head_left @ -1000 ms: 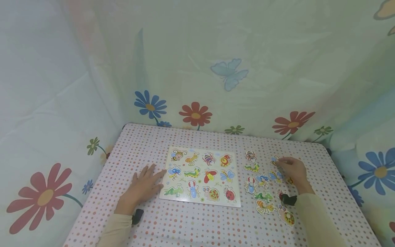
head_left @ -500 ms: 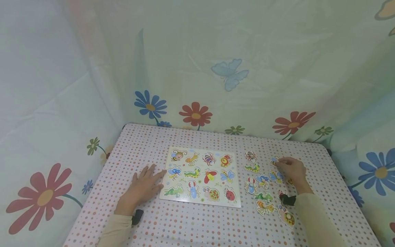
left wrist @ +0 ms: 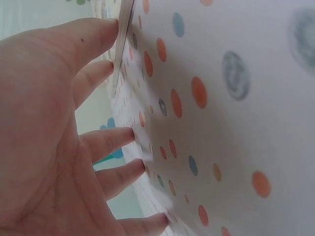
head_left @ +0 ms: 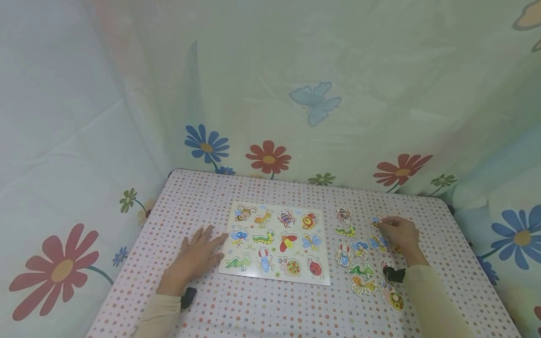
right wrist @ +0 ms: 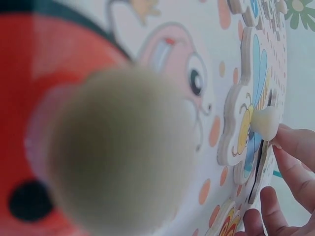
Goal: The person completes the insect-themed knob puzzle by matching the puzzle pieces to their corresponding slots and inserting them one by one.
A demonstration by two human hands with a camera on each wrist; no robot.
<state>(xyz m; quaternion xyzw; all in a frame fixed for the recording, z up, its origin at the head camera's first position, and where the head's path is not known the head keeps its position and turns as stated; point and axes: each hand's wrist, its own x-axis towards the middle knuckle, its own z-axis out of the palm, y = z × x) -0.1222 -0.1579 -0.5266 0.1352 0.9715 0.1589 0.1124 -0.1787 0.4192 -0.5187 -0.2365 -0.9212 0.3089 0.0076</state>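
Fingers spread, the left hand (head_left: 195,257) touches the puzzle board (head_left: 303,277) at its left edge; careless pressure could shift it. Further right, the right hand (head_left: 400,234) pinches the bee piece (head_left: 374,220); crowding could make it snag the knob (right wrist: 266,123) of the dragonfly piece (head_left: 378,243), just nearer.

I see a whitish surface (head_left: 253,310) dotted orange and blue-grey, a cream board (head_left: 276,240) printed with many-coloured insects, a yellow-and-blue bee (head_left: 374,221), a red, black-spotted ladybird (right wrist: 54,54), beige sleeves (head_left: 435,300), and a pale green backdrop (head_left: 253,56) flowered red and blue.
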